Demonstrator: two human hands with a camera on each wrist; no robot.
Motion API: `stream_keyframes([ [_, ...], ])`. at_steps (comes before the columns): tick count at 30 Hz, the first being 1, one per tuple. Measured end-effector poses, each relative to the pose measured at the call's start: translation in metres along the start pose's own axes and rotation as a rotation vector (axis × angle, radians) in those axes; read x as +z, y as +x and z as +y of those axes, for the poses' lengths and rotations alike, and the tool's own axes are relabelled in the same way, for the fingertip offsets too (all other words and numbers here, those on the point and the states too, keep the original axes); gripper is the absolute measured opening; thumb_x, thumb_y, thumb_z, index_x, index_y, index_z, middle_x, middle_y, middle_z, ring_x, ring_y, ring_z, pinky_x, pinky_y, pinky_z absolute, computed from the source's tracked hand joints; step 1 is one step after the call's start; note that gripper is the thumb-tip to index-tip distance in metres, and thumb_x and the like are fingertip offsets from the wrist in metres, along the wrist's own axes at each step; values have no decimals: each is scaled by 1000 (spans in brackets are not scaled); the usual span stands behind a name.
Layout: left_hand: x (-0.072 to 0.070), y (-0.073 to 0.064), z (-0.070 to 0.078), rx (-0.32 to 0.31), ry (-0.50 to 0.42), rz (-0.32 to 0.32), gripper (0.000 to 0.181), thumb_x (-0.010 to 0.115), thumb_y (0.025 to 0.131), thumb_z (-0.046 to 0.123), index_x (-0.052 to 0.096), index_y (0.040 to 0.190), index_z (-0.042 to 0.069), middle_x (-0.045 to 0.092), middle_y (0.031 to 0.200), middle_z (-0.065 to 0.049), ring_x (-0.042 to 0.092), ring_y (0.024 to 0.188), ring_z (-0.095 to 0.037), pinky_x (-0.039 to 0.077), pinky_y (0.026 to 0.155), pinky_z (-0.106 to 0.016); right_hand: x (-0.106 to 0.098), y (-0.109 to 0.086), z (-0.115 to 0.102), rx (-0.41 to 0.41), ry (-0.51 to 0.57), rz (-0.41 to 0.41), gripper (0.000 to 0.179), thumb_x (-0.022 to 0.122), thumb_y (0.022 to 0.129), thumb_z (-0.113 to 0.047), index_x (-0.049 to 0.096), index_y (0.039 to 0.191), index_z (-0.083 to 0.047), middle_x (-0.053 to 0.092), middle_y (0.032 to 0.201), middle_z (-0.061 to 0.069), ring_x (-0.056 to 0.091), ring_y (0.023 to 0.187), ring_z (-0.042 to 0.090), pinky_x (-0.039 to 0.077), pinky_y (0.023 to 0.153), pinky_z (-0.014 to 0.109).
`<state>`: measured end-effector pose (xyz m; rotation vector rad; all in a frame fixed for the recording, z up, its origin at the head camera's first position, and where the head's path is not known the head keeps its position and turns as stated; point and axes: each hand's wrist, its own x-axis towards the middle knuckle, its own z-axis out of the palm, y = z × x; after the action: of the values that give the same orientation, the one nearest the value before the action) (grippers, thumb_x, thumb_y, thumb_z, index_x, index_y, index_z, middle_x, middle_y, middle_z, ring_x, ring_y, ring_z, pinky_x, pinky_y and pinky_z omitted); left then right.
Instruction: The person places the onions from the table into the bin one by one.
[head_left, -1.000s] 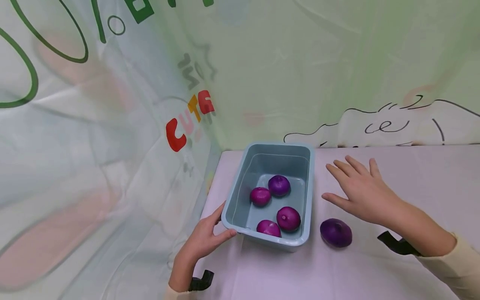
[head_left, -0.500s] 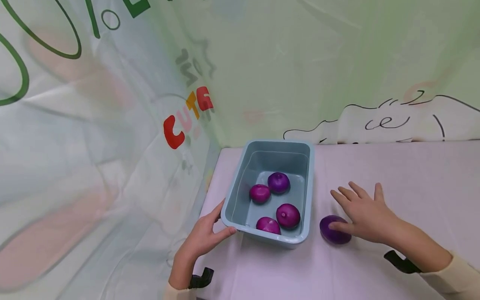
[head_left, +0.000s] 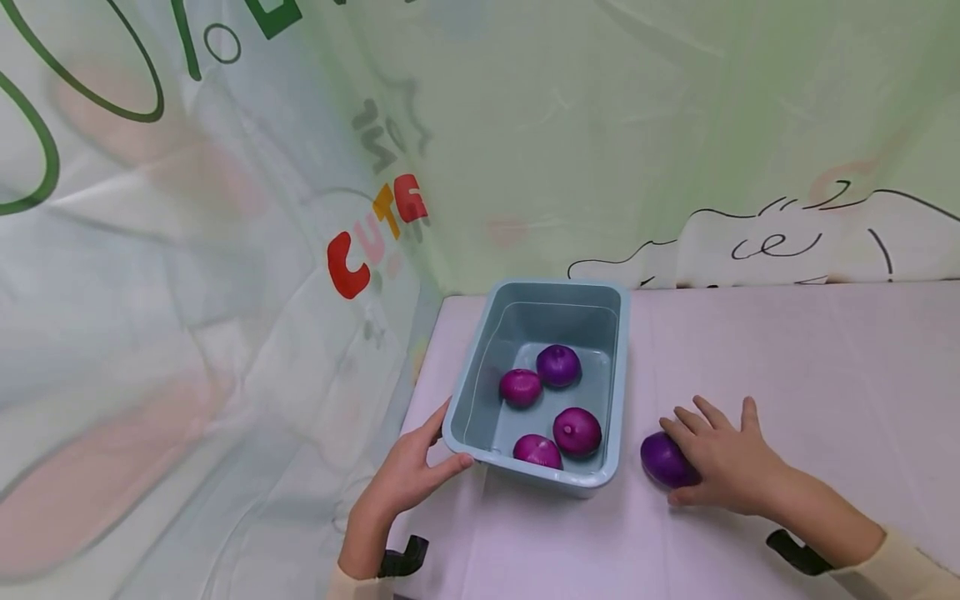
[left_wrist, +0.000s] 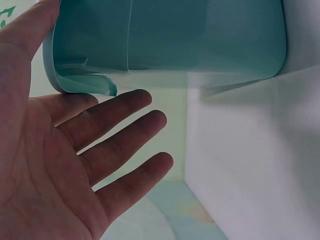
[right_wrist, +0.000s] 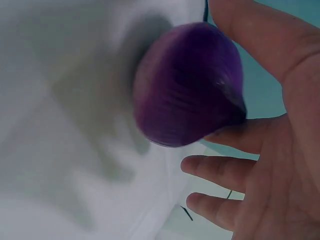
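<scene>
In the head view a blue-grey plastic bin stands on the table with several purple-red onions in it. My left hand pinches its near left corner, thumb on top of the rim and index finger beneath. The left wrist view shows the other fingers spread below the bin's wall. Right of the bin, a dark purple onion sits on the table. My right hand straddles it, index finger on the far side, thumb on the near side. In the right wrist view the remaining fingers stay extended beside the onion.
A pale cloth covers the table. Printed curtains rise behind it and along the left side, close to the bin. Black straps are at both wrists.
My right hand has come down and toward me, from above the table beyond the loose onion to around it. The left hand and the bin have stayed in place.
</scene>
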<state>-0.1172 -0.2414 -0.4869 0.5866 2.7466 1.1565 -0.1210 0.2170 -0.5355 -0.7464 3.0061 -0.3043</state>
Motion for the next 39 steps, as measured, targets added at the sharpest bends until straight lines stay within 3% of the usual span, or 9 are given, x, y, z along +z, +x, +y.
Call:
stream_keyframes([
  [4,0,0,-1,14,2,5,90,73,94,54,25,167,32,50,153,12,56,131,-16,52,100,-48,6,0,1,-2,6,-3,106,91,57,-69,65,134,-2,57,137,31,37,133,60,-2,93,92],
  [14,0,3,-1,-8,1,7,91,74,92,58,25,166,37,47,154,17,54,133,-13,52,100,-45,7,1,4,17,-5,-17,109,92,54,-70,65,134,0,56,139,30,34,136,60,-9,94,89],
  [24,0,1,-2,-16,-15,-7,90,74,93,56,25,166,37,47,155,15,55,132,-16,52,98,-51,3,6,10,48,62,17,107,89,59,-72,65,133,1,52,142,32,31,137,60,-8,93,91],
  [28,0,0,0,-25,-20,-4,90,75,92,57,26,165,38,48,154,17,55,131,-14,52,98,-54,-9,8,15,82,106,37,107,87,63,-73,62,135,3,50,144,34,30,137,61,-4,92,93],
  [33,1,1,-2,-16,-6,1,90,73,93,57,25,166,38,48,154,15,56,131,-15,52,98,-54,-41,15,16,147,213,71,108,84,69,-72,57,138,6,45,146,37,29,136,62,1,92,93],
  [39,1,1,0,-20,-28,-6,89,73,93,55,25,166,36,48,155,12,56,132,-20,53,97,-55,-79,19,14,165,401,115,101,85,82,-55,43,147,10,42,147,39,40,130,60,31,93,85],
])
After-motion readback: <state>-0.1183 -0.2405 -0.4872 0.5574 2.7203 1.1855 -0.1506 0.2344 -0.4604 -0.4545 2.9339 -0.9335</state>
